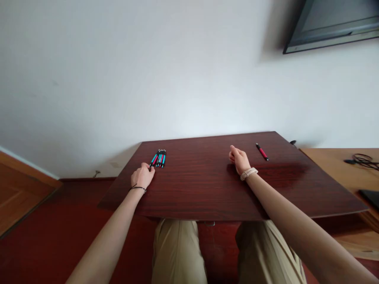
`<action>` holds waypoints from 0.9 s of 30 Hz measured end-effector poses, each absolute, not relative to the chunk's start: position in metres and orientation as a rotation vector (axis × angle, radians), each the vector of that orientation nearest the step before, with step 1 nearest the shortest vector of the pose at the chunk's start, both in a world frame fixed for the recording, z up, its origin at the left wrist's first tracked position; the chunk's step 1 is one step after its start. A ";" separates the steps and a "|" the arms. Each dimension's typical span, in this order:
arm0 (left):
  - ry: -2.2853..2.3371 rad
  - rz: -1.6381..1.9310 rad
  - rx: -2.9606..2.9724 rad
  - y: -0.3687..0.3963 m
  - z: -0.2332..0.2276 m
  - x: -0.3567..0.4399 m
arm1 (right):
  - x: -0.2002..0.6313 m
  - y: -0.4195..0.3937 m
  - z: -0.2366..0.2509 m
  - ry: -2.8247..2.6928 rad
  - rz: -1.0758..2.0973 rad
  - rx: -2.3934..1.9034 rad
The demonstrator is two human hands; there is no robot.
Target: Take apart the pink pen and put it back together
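Several pens with turquoise or pink barrels and black ends lie side by side in a row [161, 158] on the left of the dark red-brown table [195, 185]. My left hand [143, 176] rests at the near end of this row, its fingers pinched on the lower tip of the leftmost turquoise pen [154, 158], which lies slightly slanted. On the right half of the table, my right hand [239, 161] lies on its side with curled fingers and nothing visible in them. To the right of it, apart from the hand, lies a single pink pen [262, 152].
A white wall [189, 79] stands behind the table, with a dark screen [337, 27] mounted at upper right. A lighter wooden desk [325, 157] adjoins on the right, bearing a coiled black cable [365, 161]. My knees [180, 252] are under the table's front edge.
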State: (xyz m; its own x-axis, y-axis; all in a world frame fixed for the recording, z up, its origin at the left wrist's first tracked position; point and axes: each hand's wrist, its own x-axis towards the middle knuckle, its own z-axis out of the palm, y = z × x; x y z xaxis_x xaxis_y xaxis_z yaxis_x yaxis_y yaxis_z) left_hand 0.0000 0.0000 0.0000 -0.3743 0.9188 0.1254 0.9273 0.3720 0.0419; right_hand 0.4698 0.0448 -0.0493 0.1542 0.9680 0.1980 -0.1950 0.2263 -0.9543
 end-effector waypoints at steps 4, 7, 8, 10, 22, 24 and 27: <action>-2.538 -0.173 -1.703 0.005 -0.001 0.000 | 0.469 0.043 -0.047 -1.059 1.050 -0.966; -2.543 -0.158 -1.710 0.008 -0.002 -0.001 | 0.468 0.042 -0.044 -1.058 1.050 -0.974; -2.538 -0.153 -1.716 0.009 -0.002 -0.001 | 0.468 0.041 -0.043 -1.057 1.050 -0.973; -2.525 -0.149 -1.730 0.010 -0.003 -0.001 | 0.468 0.041 -0.043 -1.054 1.051 -0.962; -2.512 -0.223 -1.664 0.005 -0.002 0.003 | 0.467 0.041 -0.042 -1.052 1.050 -0.948; -2.506 -0.253 -1.633 0.003 -0.001 0.004 | 0.468 0.041 -0.042 -1.054 1.046 -0.950; -2.492 -0.307 -1.586 0.000 0.002 0.007 | 0.468 0.042 -0.044 -1.054 1.048 -0.958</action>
State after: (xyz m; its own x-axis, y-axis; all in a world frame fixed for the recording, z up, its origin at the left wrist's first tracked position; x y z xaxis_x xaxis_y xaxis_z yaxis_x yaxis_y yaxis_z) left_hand 0.0071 -0.0004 0.0024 -0.4191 0.8720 0.2531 0.9073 0.4125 0.0812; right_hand 0.4684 0.0424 -0.0444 0.1549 0.9674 0.2006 -0.1951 0.2290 -0.9537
